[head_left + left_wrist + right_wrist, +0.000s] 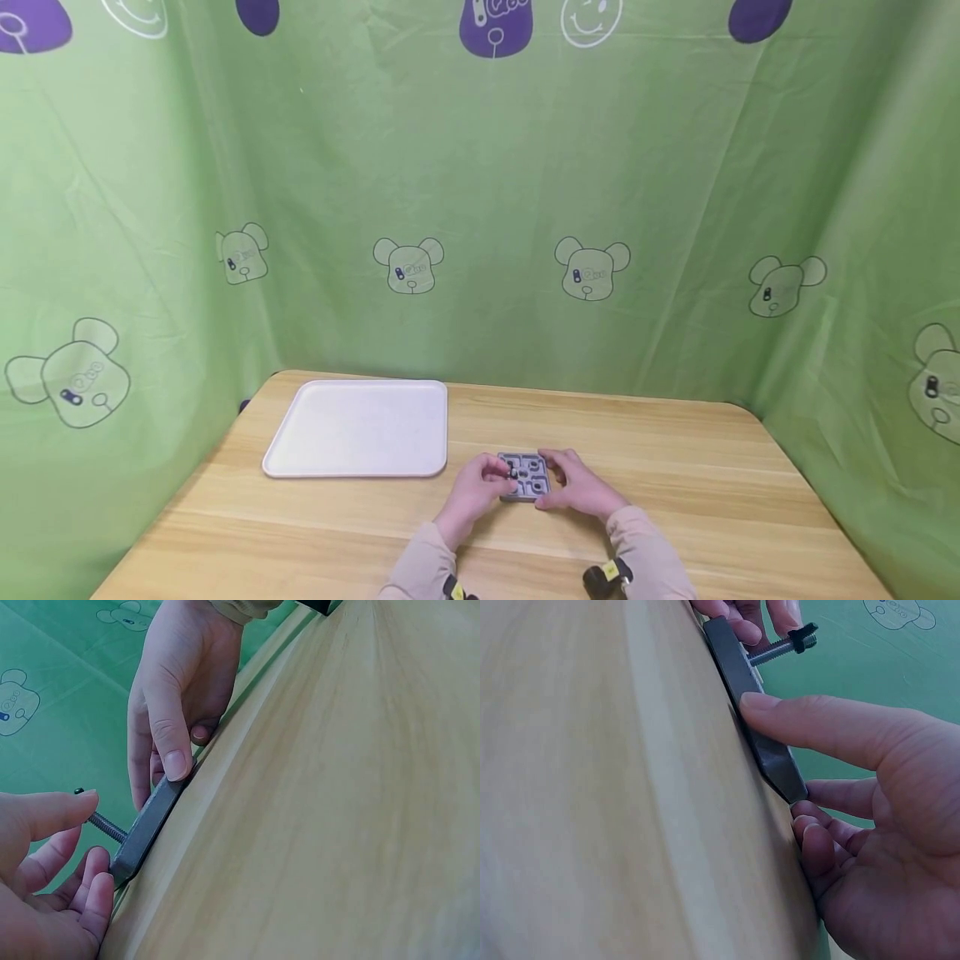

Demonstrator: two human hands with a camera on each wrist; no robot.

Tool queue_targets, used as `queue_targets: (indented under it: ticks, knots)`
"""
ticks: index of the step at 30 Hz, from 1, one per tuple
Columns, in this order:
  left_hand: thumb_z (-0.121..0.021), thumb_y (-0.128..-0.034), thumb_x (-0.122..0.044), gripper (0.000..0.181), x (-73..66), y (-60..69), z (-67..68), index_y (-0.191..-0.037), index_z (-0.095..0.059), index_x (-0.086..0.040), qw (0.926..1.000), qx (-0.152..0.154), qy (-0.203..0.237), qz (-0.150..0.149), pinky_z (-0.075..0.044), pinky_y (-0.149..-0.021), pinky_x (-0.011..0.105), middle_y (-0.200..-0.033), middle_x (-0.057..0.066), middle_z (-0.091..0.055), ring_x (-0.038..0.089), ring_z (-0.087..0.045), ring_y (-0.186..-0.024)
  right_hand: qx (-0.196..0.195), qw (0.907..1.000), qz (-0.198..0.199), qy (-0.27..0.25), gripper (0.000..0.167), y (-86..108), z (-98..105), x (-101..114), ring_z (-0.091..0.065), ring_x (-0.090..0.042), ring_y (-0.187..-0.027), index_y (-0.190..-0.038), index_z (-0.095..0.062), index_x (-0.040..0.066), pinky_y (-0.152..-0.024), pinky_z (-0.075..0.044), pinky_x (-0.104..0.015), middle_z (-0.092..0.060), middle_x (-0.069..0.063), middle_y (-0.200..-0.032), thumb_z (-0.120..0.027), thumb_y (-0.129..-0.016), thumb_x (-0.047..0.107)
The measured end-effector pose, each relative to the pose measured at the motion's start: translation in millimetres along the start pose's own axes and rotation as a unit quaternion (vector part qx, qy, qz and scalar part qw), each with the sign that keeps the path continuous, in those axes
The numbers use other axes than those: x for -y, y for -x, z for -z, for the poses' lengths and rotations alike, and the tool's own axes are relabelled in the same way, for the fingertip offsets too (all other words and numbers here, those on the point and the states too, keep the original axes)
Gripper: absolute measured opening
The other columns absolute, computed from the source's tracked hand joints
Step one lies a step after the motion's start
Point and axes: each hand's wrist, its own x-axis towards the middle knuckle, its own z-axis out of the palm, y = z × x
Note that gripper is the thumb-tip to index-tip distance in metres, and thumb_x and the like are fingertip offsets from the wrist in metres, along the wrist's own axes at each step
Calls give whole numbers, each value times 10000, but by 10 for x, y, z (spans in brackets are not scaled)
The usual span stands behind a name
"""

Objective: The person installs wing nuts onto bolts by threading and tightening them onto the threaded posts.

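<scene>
A small square grey plate (534, 476) with raised, recessed shapes on top lies flat on the wooden table between the two hands. A threaded bolt (109, 828) with a dark head stands up from its left part. My left hand (474, 490) has thumb and forefinger at the bolt's head, pinching it, while its other fingers rest by the plate's left edge. On the opposite side, my right hand (583, 488) grips the plate, thumb on the near edge and fingers around the right and far side. The right wrist view shows the plate's dark side (754, 712) under that thumb.
A white rectangular tray (360, 429) lies at the table's back left, a short way from the left hand. The wooden tabletop (690, 475) extends to both sides. Green printed curtain (495, 333) encloses the back and sides.
</scene>
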Motion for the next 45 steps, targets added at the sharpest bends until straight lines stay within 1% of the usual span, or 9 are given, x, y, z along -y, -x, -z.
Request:
queue_targets:
  ticks: [7,15,20,32,34,37,39,41,45]
  knots:
    - [-712,-778,-21,263,27,-25,2,-1023,-620,1,10000,32,13,4,-507,-753,275,-953,93,-636,154,-570,-835,-7,10000,22,10,930,-10,1,-6,-511,-276,-1140,-1435,-420,20,-1038,-398,-557,-501,-146,-1251,-860,-647,244]
    - [-718,-796,-49,238,38,-42,1,-1024,-656,-19,9998,13,-207,-28,-527,-760,247,-972,69,-661,125,-590,-841,-23,10000,25,39,928,-17,-7,-29,-513,-277,-1137,-1434,-424,24,-1035,-401,-559,-502,-147,-1249,-862,-647,250]
    - [-711,-812,-66,220,28,-35,2,-1026,-673,-28,9994,-45,-335,-109,-525,-763,235,-990,66,-670,118,-594,-858,-34,10000,50,34,929,-23,-7,-36,-514,-276,-1136,-1433,-424,22,-1035,-400,-561,-504,-149,-1247,-862,-645,246]
    - [-685,-840,-85,209,24,-24,2,-1046,-706,-53,9989,-92,-451,-121,-509,-746,223,-1003,45,-687,102,-589,-863,-27,10000,25,12,930,-1,-2,0,-511,-282,-1141,-1432,-420,9,-1037,-397,-566,-505,-149,-1248,-862,-643,227]
    - [-684,-842,-84,237,25,-22,-1,-1076,-691,-46,9990,-93,-417,-150,-508,-750,219,-1001,48,-676,105,-584,-872,-29,10000,12,-19,931,-1,-2,-2,-512,-283,-1140,-1431,-421,8,-1038,-397,-566,-504,-150,-1246,-863,-641,225]
    - [-681,-838,-64,283,25,-20,-6,-1112,-638,-15,9996,-109,-200,-152,-510,-761,225,-997,69,-649,120,-575,-876,-15,10000,29,-26,932,-9,-5,-19,-513,-284,-1141,-1434,-414,6,-1042,-399,-559,-500,-152,-1248,-862,-648,227]
    - [-683,-831,-52,268,25,-19,-7,-1084,-601,-13,9998,-149,-61,-117,-510,-752,232,-979,76,-624,129,-565,-862,-6,10000,47,-26,931,-15,-6,-30,-515,-283,-1138,-1436,-409,6,-1041,-404,-553,-499,-154,-1249,-860,-652,228]
    - [-684,-826,-45,228,28,-16,-6,-1022,-572,-18,9998,-193,-7,-62,-513,-752,238,-976,77,-616,133,-567,-857,0,10000,56,-21,933,-21,-8,-40,-516,-282,-1140,-1438,-406,7,-1040,-406,-552,-498,-154,-1252,-860,-655,232]
    - [-689,-824,-54,164,38,-13,-5,-925,-562,-29,9996,-226,-136,-25,-516,-758,245,-971,73,-621,135,-579,-862,3,10000,28,-19,935,-20,-9,-40,-520,-276,-1137,-1439,-410,17,-1039,-407,-552,-501,-148,-1248,-862,-650,235]
